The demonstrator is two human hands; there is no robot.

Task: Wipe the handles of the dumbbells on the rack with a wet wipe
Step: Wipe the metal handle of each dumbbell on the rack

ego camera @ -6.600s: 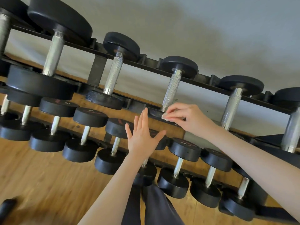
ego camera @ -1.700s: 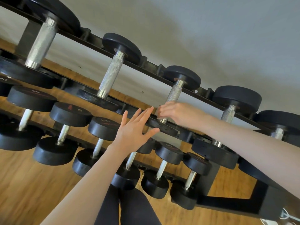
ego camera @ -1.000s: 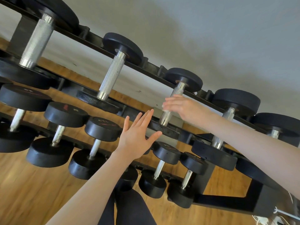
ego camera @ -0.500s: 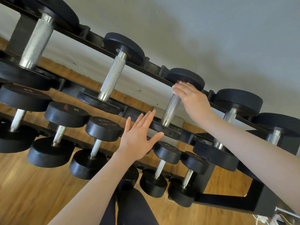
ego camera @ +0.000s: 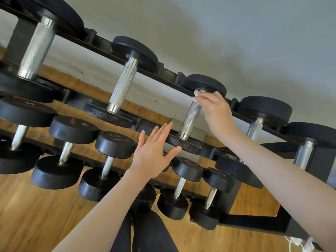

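The head view, the only one, looks along a black rack (ego camera: 169, 72) that runs from the upper left down to the right edge of the frame, with dumbbells on several tiers.

Right of centre, the right hand (ego camera: 215, 110) is curled round the far, upper end of one knurled steel handle (ego camera: 190, 118) on the top tier, just under that dumbbell's far head (ego camera: 205, 83). A scrap of white wet wipe (ego camera: 196, 93) peeks out at its fingertips, pinched against the metal. The left hand (ego camera: 154, 154) hovers at the centre of the frame with fingers straight and spread, holding nothing; whether it touches the near head (ego camera: 184, 145) I cannot tell.

The wipe is soft, thin and damp, so it should wrap round the bar, and it likely drags on the knurling instead of gliding. It is best held folded under the fingers so it does not bunch or tear. The dumbbell looks heavy and rigid and should stay seated in its cradle while only the wipe moves.

To the left on the same tier sit a second handle (ego camera: 123, 86) and a thicker handle (ego camera: 36, 50) at the upper left; more handles lie to the right, one (ego camera: 254, 127) just behind the right forearm. Smaller dumbbells fill the lower tiers over a wooden floor (ego camera: 36, 215). The heads at each end of the bar limit the stroke, and the rack rails crowd the knuckles there.
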